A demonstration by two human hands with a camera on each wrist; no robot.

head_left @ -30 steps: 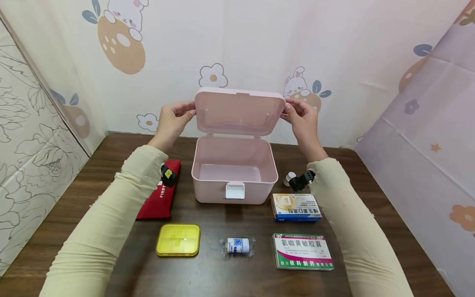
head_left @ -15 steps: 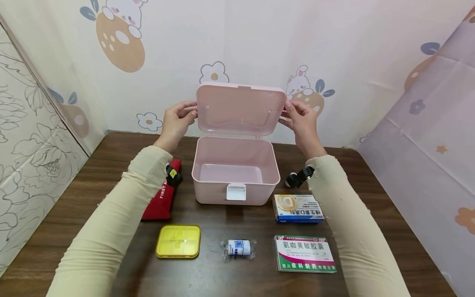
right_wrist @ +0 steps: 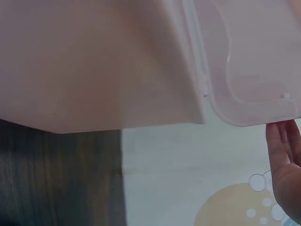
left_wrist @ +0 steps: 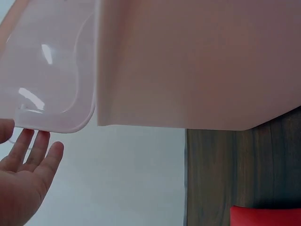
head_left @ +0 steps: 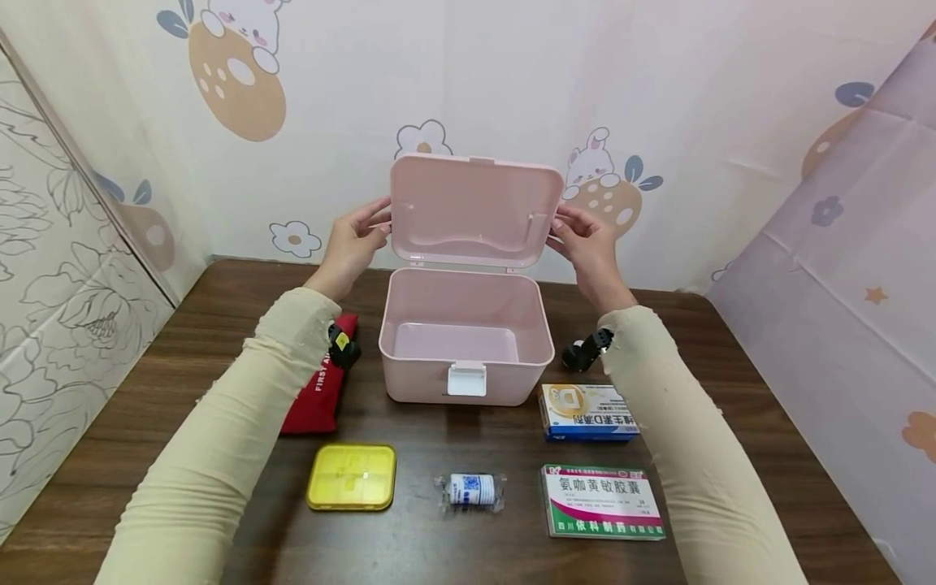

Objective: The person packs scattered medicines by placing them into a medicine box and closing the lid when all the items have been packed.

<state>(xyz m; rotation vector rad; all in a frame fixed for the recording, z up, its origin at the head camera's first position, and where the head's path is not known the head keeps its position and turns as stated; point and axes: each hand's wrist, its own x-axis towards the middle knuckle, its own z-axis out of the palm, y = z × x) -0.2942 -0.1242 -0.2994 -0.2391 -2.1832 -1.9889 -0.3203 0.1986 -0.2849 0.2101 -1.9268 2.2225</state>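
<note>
A pink storage box point(head_left: 468, 380) stands on the table with its lid point(head_left: 475, 211) tilted up behind it. Its inside, visible from above, holds nothing. My left hand point(head_left: 349, 250) touches the lid's left side edge with fairly straight fingertips, the thumb close by. In the left wrist view those fingers point(left_wrist: 42, 146) meet the lid's rim from outside. At the right side edge, my right hand point(head_left: 591, 248) touches the lid the same way; in the right wrist view, straight fingers point(right_wrist: 278, 141) lie against the rim. A white latch point(head_left: 466, 379) hangs on the box's front.
Left of the box lies a red first aid pouch point(head_left: 318, 398), partly behind the left sleeve. Nearer are a yellow pill case point(head_left: 352, 477), a wrapped bandage roll point(head_left: 471, 490), a green-and-white medicine box point(head_left: 603, 504) and a vitamin D box point(head_left: 585, 410). A printed curtain point(head_left: 497, 73) hangs behind.
The lid has swung further back and stands more upright. Both hands have moved with it along its sides; the other things have stayed in place.
</note>
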